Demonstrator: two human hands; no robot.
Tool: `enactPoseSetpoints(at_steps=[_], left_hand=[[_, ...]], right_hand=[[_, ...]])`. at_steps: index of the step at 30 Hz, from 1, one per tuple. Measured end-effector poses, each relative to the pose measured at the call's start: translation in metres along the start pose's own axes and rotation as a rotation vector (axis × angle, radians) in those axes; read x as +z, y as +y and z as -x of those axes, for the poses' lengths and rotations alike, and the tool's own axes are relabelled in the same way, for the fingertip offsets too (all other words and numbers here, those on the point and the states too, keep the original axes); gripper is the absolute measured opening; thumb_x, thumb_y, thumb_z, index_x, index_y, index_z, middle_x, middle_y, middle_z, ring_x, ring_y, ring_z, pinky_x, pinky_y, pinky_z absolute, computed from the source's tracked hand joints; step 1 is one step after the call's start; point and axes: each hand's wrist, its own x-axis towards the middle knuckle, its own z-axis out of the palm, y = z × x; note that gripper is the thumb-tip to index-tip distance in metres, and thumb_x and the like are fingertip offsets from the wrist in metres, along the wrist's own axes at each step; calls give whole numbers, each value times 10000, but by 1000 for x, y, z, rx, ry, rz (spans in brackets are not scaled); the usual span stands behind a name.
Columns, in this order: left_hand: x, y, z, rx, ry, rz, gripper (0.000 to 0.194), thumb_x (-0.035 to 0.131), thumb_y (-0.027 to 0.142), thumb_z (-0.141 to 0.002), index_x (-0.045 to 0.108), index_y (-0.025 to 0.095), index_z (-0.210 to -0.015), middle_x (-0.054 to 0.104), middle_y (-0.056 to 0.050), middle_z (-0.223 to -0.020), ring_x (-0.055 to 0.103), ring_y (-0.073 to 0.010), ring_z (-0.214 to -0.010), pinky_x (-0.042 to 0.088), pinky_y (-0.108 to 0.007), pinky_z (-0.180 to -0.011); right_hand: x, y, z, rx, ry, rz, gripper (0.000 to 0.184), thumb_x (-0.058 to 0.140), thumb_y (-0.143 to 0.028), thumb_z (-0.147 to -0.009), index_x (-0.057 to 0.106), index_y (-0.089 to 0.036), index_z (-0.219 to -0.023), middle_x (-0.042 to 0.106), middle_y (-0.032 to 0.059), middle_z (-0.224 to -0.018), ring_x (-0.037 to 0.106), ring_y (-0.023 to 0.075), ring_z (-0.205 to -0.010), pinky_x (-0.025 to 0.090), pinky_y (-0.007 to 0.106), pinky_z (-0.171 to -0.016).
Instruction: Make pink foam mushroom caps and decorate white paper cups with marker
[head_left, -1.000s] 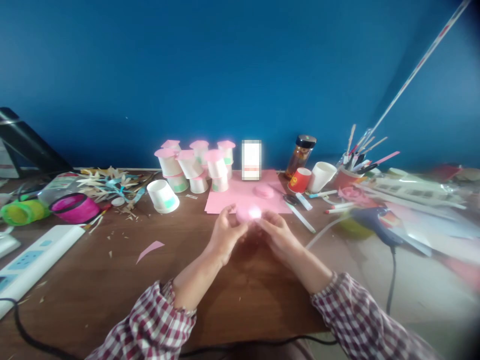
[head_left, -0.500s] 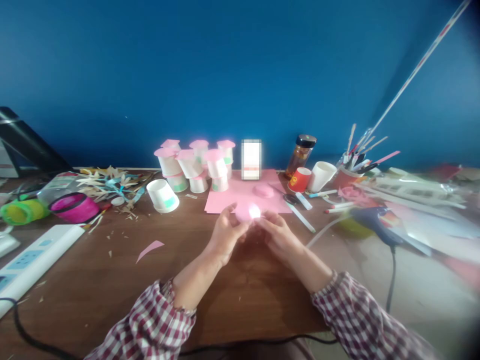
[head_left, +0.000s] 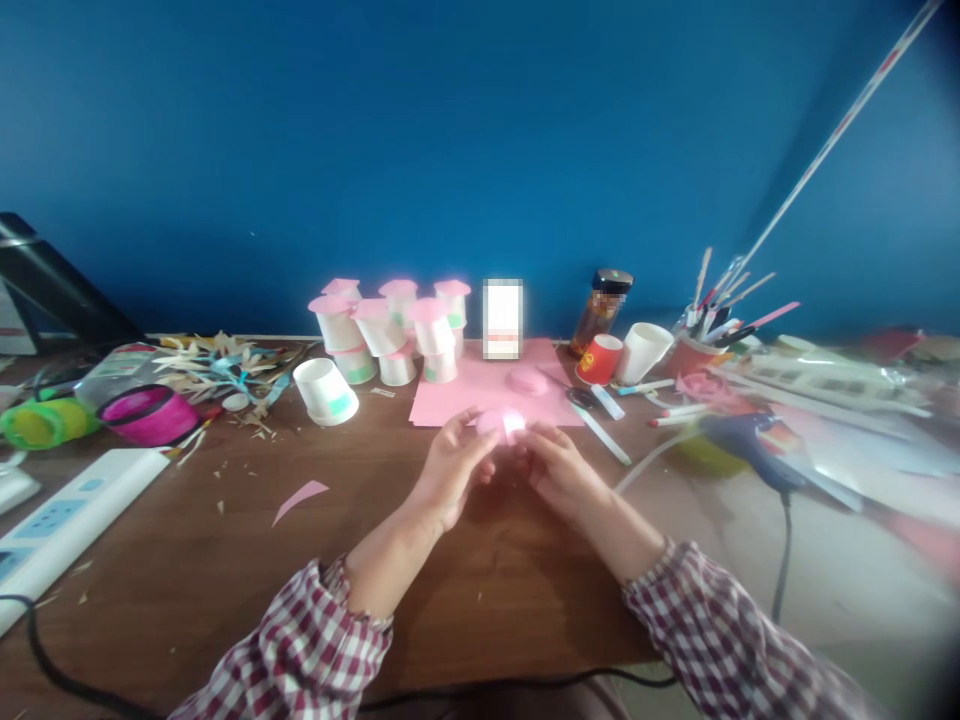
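A small pink paper piece [head_left: 493,424], round in outline with a bright glare on its right part, is held up between both hands over the near edge of the pink paper sheets [head_left: 442,400]. My left hand [head_left: 454,465] pinches its left side between thumb and fingers. At its right side, my right hand [head_left: 559,465] grips with closed fingertips. Behind the hands, another rounded pink piece [head_left: 528,381] lies on the sheets. White paper cups with pink paper tops [head_left: 379,325] stand stacked at the back left, and a single upturned white cup [head_left: 325,392] is nearer.
A power strip [head_left: 82,515] and a pink scrap [head_left: 300,500] lie to the left, near wood shavings [head_left: 225,370]. On the right are a red cup [head_left: 599,358], a dark-capped bottle [head_left: 600,310], scissors [head_left: 582,398], a glue gun [head_left: 757,450] and a pen holder [head_left: 694,352].
The pink paper piece has turned slightly between my fingers, and its glare has shifted. Both hands have adjusted their fingers a little while staying in place.
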Motion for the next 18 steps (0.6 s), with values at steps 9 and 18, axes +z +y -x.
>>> enactPoseSetpoints(at_steps=[9, 18], left_hand=[[3, 0, 1, 28, 65, -138, 799, 786, 300, -606, 380, 159, -1279, 571, 40, -637, 486, -67, -459, 398, -189, -434], [1, 3, 4, 82, 60, -255, 810, 750, 317, -646, 346, 151, -1328, 598, 28, -599, 500, -83, -428, 415, -197, -422]], right_hand=[[3, 1, 2, -42, -3, 111, 236, 788, -272, -637, 599, -193, -754, 586, -31, -630, 516, 92, -571, 403, 214, -526], [5, 1, 3, -58, -22, 131, 257, 787, -299, -638, 588, -194, -762, 553, -41, -591, 514, 98, -559, 403, 237, -556]])
